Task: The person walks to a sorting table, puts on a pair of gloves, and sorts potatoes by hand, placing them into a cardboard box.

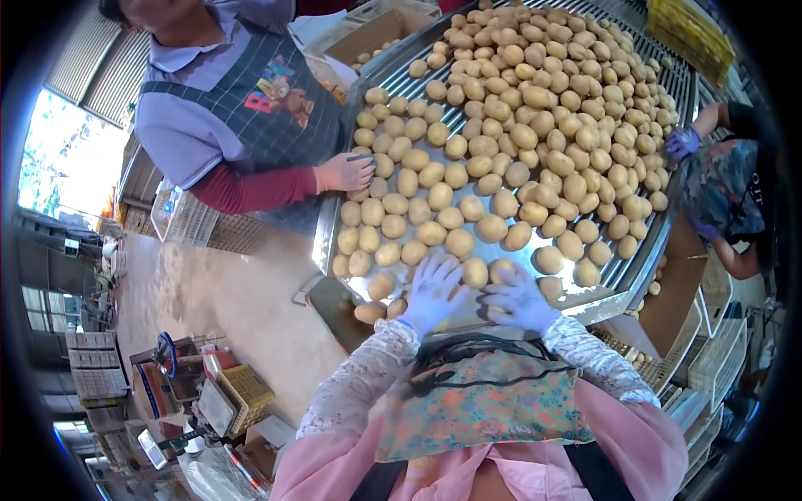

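Brown potatoes (535, 96) are heaped on a metal sorting table (535, 257), piled high at the far side and in a thinner layer near me. My left hand (433, 292), in a pale purple glove, lies at the near edge with fingers spread, beside a potato (459, 243). A similar glove covers my right hand (520, 299); its fingers are apart and reach left beside a potato (501, 271). Neither hand visibly grips a potato, though the undersides of both are hidden. Between them sits another potato (474, 272).
At the left, a co-worker's hand (346, 172) rests by the table edge. Another person's purple-gloved hand (682, 144) touches the right side. A yellow crate (689, 37) stands at the far right. Cardboard boxes (675, 275) and white crates (714, 359) flank the right side.
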The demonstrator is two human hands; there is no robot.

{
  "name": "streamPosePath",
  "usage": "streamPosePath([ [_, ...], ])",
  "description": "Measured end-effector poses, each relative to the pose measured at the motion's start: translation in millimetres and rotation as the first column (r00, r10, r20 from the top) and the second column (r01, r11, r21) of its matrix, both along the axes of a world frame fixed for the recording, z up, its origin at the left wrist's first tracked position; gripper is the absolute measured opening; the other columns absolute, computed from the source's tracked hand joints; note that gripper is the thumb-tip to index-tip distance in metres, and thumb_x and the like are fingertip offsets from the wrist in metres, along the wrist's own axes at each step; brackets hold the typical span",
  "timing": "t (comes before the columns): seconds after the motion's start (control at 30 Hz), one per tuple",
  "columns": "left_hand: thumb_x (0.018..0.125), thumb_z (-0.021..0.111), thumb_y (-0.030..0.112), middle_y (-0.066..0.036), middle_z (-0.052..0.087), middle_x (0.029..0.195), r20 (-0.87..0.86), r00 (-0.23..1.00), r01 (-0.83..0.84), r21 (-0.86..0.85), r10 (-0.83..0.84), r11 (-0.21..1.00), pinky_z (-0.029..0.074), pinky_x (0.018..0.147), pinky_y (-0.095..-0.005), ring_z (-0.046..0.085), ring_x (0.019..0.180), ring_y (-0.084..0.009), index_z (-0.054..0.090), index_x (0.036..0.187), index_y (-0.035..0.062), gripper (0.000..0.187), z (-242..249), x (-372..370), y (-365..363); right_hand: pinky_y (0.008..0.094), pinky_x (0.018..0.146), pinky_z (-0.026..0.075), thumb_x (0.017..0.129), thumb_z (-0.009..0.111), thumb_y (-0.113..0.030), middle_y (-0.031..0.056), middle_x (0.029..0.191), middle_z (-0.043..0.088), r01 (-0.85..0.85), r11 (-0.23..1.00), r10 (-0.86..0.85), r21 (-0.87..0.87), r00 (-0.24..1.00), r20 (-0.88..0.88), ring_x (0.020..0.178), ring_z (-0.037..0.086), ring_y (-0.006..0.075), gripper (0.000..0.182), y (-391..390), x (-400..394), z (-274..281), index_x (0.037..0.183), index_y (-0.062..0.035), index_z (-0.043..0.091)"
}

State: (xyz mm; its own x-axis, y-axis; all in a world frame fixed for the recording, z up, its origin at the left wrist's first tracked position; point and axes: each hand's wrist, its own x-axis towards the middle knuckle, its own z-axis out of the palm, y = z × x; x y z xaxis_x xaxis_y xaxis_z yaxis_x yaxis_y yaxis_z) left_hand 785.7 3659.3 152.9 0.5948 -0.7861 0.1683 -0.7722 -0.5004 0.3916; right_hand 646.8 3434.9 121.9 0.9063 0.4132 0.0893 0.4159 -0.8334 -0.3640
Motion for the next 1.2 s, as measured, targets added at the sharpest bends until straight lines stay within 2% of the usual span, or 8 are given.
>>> streamPosePath([
  [0.1,0.086,0.065,0.036,-0.013,0.063,0.116,0.144,0.99,0.026,-0.128,-0.007,0.991,0.043,0.097,-0.0477,0.058,0.11,-0.0342,0.056,0.122,0.0065,0.047,-9,41,-39,0.0531,0.109,0.033,0.079,0.073,-0.031,0.0001,0.121,0.064,0.33,0.932,-0.348,0.147,0.931,0.113,0.134,0.043,0.0361,0.025,-18,-18,40,0.103,-0.0243,0.071],
  [0.27,0.088,0.061,0.046,-0.013,0.066,0.112,0.045,0.956,-0.27,0.513,0.289,0.815,0.045,0.088,-0.0441,0.062,0.106,-0.0304,0.054,0.122,0.0072,0.052,-8,90,-97,0.0487,0.105,0.04,0.08,0.073,-0.019,0.0047,0.104,0.071,0.593,0.772,-0.614,0.23,0.789,0.026,0.121,0.055,0.0349,0.02,-17,-26,31,0.1,-0.017,0.071],
  [0.33,0.087,0.062,0.049,-0.012,0.067,0.106,-0.044,0.955,-0.238,0.474,0.293,0.848,0.044,0.09,-0.0462,0.063,0.1,-0.0324,0.054,0.121,0.0074,0.054,-8,95,-102,0.0461,0.102,0.043,0.08,0.068,-0.016,0.0084,0.102,0.068,0.651,0.575,-0.741,0.496,0.671,-0.023,0.113,0.058,0.034,0.018,-4,-23,39,0.098,-0.0113,0.071],
  [0.5,0.08,0.072,0.045,-0.015,0.065,0.108,-0.18,0.96,-0.194,0.124,0.214,0.973,0.044,0.092,-0.0484,0.062,0.102,-0.0339,0.056,0.118,0.0078,0.056,-16,79,-85,0.0338,0.097,0.047,0.092,0.064,-0.014,0.0107,0.115,0.067,0.689,0.273,-0.581,0.671,0.674,-0.456,0.109,0.062,0.024,0.032,16,-26,53,0.124,-0.0084,0.062],
  [0.57,0.076,0.076,0.035,-0.015,0.063,0.112,-0.15,0.984,-0.11,-0.119,0.092,0.987,0.043,0.094,-0.0485,0.059,0.106,-0.0345,0.056,0.121,0.0072,0.057,-18,50,-79,0.031,0.094,0.048,0.098,0.061,-0.017,0.0087,0.123,0.063,0.649,-0.208,-0.281,0.732,0.678,-0.68,0.111,0.059,0.0183,0.047,23,-15,50,0.142,-0.0081,0.046],
  [0.67,0.07,0.081,0.021,-0.016,0.06,0.117,-0.067,0.995,0.031,-0.465,-0.069,0.885,0.042,0.098,-0.0486,0.056,0.112,-0.0354,0.057,0.127,0.0062,0.064,-12,4,-75,0.031,0.097,0.047,0.097,0.064,-0.018,0.007,0.127,0.058,0.645,-0.392,0.061,0.656,0.73,-0.681,0.116,0.055,0.0158,0.057,15,5,70,0.145,-0.0048,0.037],
  [1.1,0.07,0.077,0.029,-0.013,0.058,0.121,0.035,0.996,0.089,-0.413,-0.082,0.907,0.039,0.105,-0.0489,0.052,0.117,-0.0363,0.057,0.133,0.0062,0.07,38,-41,-58,0.0308,0.099,0.048,0.085,0.076,-0.008,0.0055,0.126,0.055,0.536,-0.182,-0.151,0.824,0.813,-0.562,0.116,0.054,0.0132,0.058,33,-1,82,0.136,-0.0031,0.048],
  [1.2,0.076,0.074,0.032,-0.016,0.058,0.129,-0.062,0.977,0.17,-0.363,-0.205,0.916,0.036,0.108,-0.0511,0.051,0.123,-0.0367,0.057,0.133,0.006,0.064,33,-44,-35,0.0318,0.098,0.048,0.084,0.078,-0.018,0.0073,0.125,0.057,0.618,0.035,-0.439,0.785,0.716,-0.543,0.115,0.056,0.0157,0.053,10,-38,83,0.129,-0.0034,0.054],
])
